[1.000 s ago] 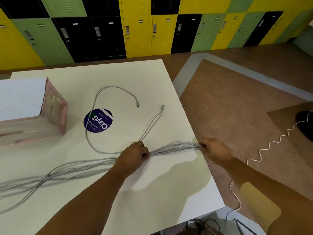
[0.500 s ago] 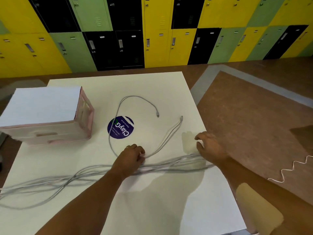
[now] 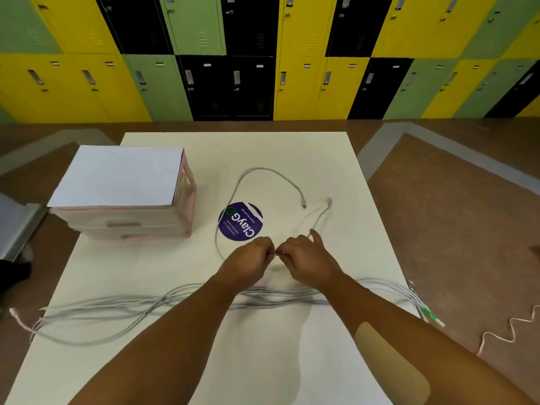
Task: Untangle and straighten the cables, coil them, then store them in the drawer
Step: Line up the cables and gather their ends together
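Note:
A long bundle of grey cables (image 3: 131, 306) lies straightened across the white table (image 3: 263, 361), from the left edge to the right edge, where green connectors (image 3: 429, 314) hang over. A separate thin grey cable (image 3: 263, 171) loops beyond it, both plug ends lying near the table's right side. My left hand (image 3: 251, 263) and my right hand (image 3: 306, 258) meet at the middle of the table, fingers pinched together on this thin cable. A pink drawer unit (image 3: 131, 211) with a white top stands at the far left, drawers closed.
A round purple sticker (image 3: 241, 222) lies under the cable loop. Coloured lockers (image 3: 263, 54) line the far wall. A white coiled cord (image 3: 511, 328) runs on the brown floor at the right. A grey bench edge (image 3: 14, 223) shows at the left.
Both hands left the long bundle and came together at the table's middle on the thin looped cable. The head view tilted up and shifted left, bringing the drawer unit fully into view.

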`<action>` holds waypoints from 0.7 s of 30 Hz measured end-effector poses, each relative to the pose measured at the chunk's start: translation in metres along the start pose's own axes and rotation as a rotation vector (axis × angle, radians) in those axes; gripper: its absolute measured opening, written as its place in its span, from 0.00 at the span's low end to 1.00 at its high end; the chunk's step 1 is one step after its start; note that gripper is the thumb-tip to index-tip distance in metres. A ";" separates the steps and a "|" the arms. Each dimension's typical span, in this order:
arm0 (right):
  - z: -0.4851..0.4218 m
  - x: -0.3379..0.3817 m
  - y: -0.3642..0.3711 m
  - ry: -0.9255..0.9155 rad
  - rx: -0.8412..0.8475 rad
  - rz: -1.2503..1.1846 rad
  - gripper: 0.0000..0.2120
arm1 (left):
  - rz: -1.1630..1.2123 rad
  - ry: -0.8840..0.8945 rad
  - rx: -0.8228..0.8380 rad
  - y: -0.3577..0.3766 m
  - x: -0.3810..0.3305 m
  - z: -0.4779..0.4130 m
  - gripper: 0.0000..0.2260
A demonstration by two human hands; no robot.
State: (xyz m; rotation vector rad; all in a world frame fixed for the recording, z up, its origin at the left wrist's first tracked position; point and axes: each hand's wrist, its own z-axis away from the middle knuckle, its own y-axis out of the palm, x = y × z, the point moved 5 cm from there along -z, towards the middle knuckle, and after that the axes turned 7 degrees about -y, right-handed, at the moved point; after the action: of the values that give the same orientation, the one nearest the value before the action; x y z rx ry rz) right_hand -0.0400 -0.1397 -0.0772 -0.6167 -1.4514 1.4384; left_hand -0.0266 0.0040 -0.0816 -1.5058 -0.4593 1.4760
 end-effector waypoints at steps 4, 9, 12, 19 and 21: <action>-0.002 -0.010 -0.009 0.029 -0.086 0.014 0.10 | -0.028 -0.028 -0.025 -0.015 0.016 0.004 0.07; 0.016 -0.057 -0.020 0.132 -0.181 -0.007 0.07 | -0.103 0.025 -0.056 -0.039 0.046 0.017 0.08; 0.034 -0.079 -0.024 0.224 -0.176 -0.007 0.07 | -0.055 0.036 -0.097 -0.050 0.059 0.024 0.07; 0.021 -0.042 -0.020 0.218 -0.104 -0.089 0.17 | 0.216 -0.041 -0.041 -0.049 0.027 0.028 0.07; 0.005 -0.010 -0.026 0.116 -0.169 -0.173 0.17 | 0.249 -0.041 -0.056 -0.048 0.021 0.027 0.07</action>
State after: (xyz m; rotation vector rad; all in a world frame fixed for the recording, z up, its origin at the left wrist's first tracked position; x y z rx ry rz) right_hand -0.0330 -0.1556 -0.0547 -0.6513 -1.5047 1.1368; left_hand -0.0308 0.0536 -0.0498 -1.6247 -0.3490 1.7011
